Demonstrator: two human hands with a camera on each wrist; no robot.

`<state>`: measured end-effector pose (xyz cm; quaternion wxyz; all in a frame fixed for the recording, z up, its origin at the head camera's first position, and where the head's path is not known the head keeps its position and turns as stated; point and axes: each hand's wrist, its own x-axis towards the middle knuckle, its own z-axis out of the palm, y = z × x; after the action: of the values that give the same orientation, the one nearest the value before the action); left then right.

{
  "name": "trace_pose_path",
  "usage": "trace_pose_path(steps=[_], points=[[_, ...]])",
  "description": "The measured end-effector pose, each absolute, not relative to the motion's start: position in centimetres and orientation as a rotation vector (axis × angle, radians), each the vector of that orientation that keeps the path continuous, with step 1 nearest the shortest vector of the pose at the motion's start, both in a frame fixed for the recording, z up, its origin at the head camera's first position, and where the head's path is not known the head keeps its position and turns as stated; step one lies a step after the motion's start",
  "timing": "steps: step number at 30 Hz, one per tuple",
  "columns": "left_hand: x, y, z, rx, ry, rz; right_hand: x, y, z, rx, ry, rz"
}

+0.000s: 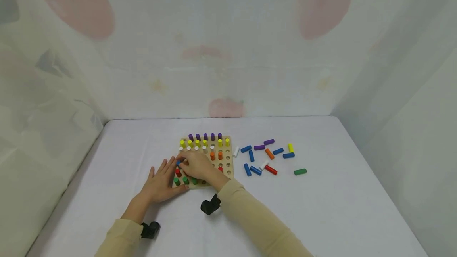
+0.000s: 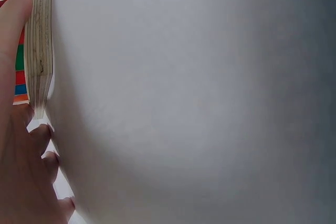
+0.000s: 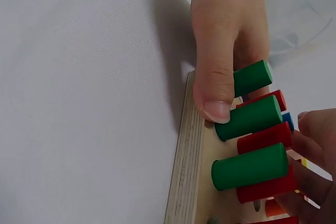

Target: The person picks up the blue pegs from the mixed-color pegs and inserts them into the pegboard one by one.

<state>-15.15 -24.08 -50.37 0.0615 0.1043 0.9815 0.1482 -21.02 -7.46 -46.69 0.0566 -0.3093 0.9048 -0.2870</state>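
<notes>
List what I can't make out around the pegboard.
- Head: middle of the pegboard, covered by the right hand.
- Left wrist: most of the pegboard, cut off by the left edge.
- Right wrist: base of the blue peg, behind red pegs and green pegs.

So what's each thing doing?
Peg board: flat, partly filled
Purple pegs: five upright, two lying
Yellow pegs: mostly upright, one lying
White pegs: some upright, two lying
Orange pegs: some upright, one lying
Red pegs: some upright, one lying
Green pegs: three seen upright, one lying
Blue pegs: one seen upright, six lying
Left fingers: straight
Right fingers: at blue peg
</notes>
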Motion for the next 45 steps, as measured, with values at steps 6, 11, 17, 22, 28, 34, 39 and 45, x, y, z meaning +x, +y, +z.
trace_pose_path(steps=[6, 11, 17, 22, 28, 34, 39, 45], points=[[-15.2, -24.3, -50.6, 0.318, 2.972, 0.453, -20.8, -6.8, -46.1, -0.937, 2.744, -0.954], [-15.1, -24.2, -50.5, 0.316, 2.973, 0.465, -20.4, -6.0, -45.7, -0.997, 2.753, -0.995], [-15.0, -24.1, -50.3, 0.31, 2.986, 0.456, -19.6, -4.4, -45.1, -0.986, 2.746, -1.086], [-15.0, -24.1, -50.2, 0.306, 2.986, 0.452, -19.1, -3.0, -44.9, -0.962, 2.746, -1.136], [-15.0, -24.1, -50.3, 0.298, 2.985, 0.447, -18.7, -1.4, -44.4, -0.94, 2.752, -1.202], [-15.2, -24.1, -50.5, 0.29, 2.983, 0.449, -18.5, 0.2, -44.2, -0.886, 2.793, -1.224], [-15.2, -24.1, -50.5, 0.286, 2.974, 0.463, -18.4, 1.8, -44.5, -0.872, 2.849, -1.268], [-15.2, -24.1, -50.4, 0.284, 2.971, 0.461, -18.4, 3.9, -45.4, -0.812, 2.872, -1.36]])
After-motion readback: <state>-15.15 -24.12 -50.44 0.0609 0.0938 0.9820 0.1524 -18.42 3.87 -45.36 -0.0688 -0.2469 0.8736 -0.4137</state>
